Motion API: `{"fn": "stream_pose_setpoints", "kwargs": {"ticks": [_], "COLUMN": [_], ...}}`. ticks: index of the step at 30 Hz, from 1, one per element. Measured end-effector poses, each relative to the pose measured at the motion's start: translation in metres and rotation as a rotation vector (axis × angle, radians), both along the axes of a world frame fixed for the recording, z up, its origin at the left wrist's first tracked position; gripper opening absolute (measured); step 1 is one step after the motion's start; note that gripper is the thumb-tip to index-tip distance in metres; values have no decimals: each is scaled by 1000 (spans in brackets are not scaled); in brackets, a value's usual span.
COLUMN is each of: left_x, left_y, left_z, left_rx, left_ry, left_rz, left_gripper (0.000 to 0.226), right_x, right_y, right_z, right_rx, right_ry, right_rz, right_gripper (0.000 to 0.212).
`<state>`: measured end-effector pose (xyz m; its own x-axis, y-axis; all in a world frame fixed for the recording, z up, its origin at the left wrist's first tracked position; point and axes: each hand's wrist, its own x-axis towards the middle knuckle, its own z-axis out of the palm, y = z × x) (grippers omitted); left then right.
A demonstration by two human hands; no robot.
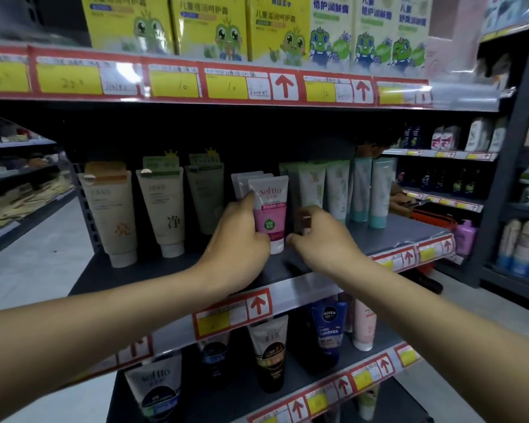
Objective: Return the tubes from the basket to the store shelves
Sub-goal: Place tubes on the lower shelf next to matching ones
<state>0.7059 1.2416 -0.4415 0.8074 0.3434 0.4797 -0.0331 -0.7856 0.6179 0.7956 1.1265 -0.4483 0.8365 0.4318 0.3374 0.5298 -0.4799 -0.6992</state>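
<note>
Softto tube [269, 209] stands cap-down at mid-frame on the middle shelf [409, 230], long axis upright, fronting a matching row. Left hand [239, 245] wraps its left edge; right hand [321, 236], fingers loosely curled and empty, hovers just right of it.

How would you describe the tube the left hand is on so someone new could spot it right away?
Find the middle shelf, under the row of yellow and pale green cartoon boxes. Near its centre, the left hand grips the pink tube, standing cap down in front of plain grey-white tubes. It alone there has a bright pink lower half and red Softto lettering; its neighbours are beige or pale green.
</note>
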Motion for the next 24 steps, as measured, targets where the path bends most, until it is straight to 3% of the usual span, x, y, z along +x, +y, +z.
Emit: {"fn": "stream_pose_setpoints", "kwargs": {"ticks": [6,11,17,24], "left_x": [-44,-65,-64,-51], "left_y": [-48,-106,-188,-277], "left_z": [6,-3,-47,-129], "left_rx": [263,295,299,330], "left_ry": [13,-55,-20,289], "left_rz": [-65,-181,-396,-598], "left_gripper": [69,64,56,53], "right_x": [-58,-98,-142,-171], "right_y": [-91,-185,-288,-367], "right_z": [-7,-18,-51,-123], "right_rx": [-117,-137,-203,-251], "right_ry": [-152,-229,-108,86], "right_rz": [-86,-222,-352,-478], "right_gripper": [47,38,35,32]}}
